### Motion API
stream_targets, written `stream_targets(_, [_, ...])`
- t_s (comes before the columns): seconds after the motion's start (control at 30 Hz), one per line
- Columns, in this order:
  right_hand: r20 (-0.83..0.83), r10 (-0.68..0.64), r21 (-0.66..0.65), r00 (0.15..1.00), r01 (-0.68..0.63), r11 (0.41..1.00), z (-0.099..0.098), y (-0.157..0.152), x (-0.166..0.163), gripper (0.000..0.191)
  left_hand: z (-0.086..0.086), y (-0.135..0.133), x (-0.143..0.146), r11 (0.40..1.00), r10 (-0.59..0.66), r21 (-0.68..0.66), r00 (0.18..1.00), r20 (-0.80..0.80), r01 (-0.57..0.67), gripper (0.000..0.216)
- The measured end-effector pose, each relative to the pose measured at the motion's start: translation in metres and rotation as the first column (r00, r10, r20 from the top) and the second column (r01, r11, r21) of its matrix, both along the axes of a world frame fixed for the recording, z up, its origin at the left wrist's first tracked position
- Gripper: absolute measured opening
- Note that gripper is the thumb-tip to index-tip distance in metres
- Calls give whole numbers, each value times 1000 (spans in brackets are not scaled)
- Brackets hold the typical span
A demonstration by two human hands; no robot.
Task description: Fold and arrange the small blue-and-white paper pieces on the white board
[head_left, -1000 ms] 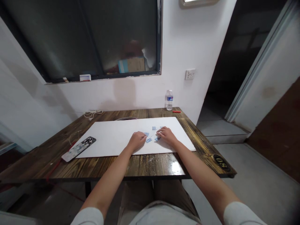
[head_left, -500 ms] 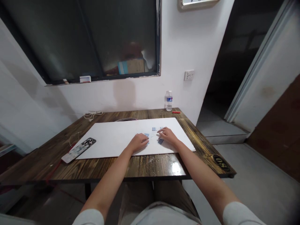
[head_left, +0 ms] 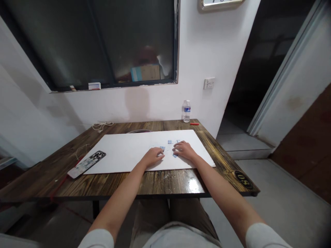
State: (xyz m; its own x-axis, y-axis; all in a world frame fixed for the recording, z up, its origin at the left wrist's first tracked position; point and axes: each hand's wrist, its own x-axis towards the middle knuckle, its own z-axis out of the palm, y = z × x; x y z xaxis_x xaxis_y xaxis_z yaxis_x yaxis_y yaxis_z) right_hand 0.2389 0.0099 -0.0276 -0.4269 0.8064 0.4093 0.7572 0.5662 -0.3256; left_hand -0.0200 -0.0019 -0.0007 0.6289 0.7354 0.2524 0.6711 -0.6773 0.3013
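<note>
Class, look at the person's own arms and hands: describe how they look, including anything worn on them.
The left sleeve and right sleeve are short, whitish and plain where they show. Below them, both forearms are bare and slender. The left hand and right hand are ungloved, and no watch or bracelet shows.

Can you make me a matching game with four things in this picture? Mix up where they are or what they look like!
Things:
1. phone
2. bottle
3. right hand
4. stick-shaped thing

Clues:
A. standing upright, with a blue label
B. red and lying down
C. lying across the left edge of the white board
D. at the right part of the board

Pairs: 1-C, 2-A, 3-D, 4-B
</note>
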Motion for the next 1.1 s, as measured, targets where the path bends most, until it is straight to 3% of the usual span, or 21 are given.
stream_targets(0.1, [-21,-38,21,999,38,999,-4,4,0,23,-3,2,0,999,17,40,998,-60,-15,30])
stream_targets(0.27, [-127,85,16,988,-84,996,-11,14,4,31,-10,7,-3,989,142,69,980,-143,-133,40])
stream_targets(0.5, [-205,90,-28,975,-97,995,-7,14,9,48,-6,8,-3,960,270,98,961,-60,-264,30])
stream_targets(0.63, [-215,71,-75,974,-89,993,-6,15,10,49,-6,7,-3,961,255,111,967,-10,-252,29])
stream_targets(0.83, [-97,119,-43,988,-124,991,-5,12,11,34,-11,9,-5,960,254,144,962,-102,-239,31])
stream_targets(1.1, [83,-34,-70,996,40,997,3,0,10,26,-8,8,-5,944,307,136,951,-34,-300,29])
